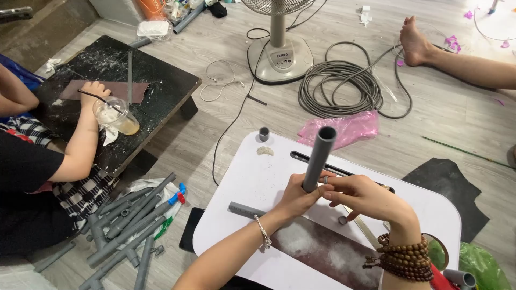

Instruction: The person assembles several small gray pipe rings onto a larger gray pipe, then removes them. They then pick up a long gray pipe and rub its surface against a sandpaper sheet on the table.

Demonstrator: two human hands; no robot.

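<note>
pipe (319,156): matt grey plastic; table (258,182): smooth white | beads (403,260): glossy brown wood; floor (451,107): pale wood-look planks

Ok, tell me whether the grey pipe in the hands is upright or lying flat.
Upright, slightly tilted: the grey pipe rises from both hands, open end up.

A home floor turned makeshift workshop — wood-look flooring (441,107), a standing fan (278,51) and coiled cable (344,88) beyond the hands, a heap of grey pipes (126,225) off to their left — people sit barefoot at low tables (252,182).
</note>
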